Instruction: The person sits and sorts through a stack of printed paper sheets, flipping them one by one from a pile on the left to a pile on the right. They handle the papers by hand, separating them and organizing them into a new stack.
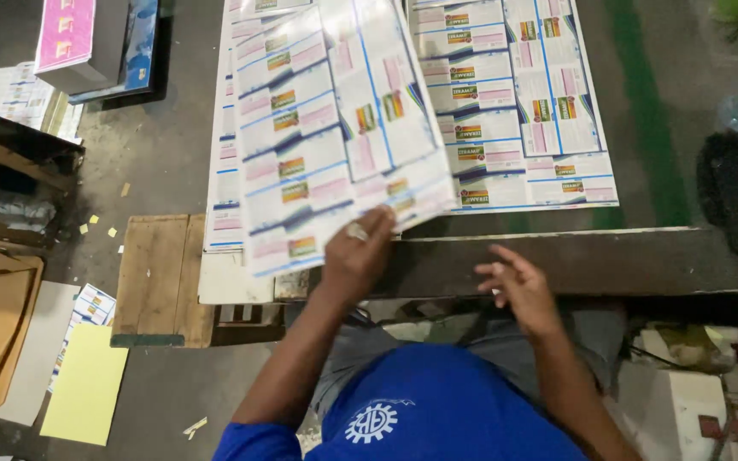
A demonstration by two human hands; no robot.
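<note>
Left hand (359,252) pinches printed sheet (335,128), lifts it above sheet piles (514,111) on floor. Right hand (518,286) open, holds nothing, near dark plank (608,256). Sheet not yet laid down; many sheets already stacked below

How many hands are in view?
2. The left hand grips the lifted printed sheet by its near edge; the right hand hovers open, empty, above the dark bench edge.

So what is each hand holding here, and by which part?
The left hand pinches a glossy printed sheet at its near bottom edge, lifting it. The right hand is open and holds nothing.
</note>
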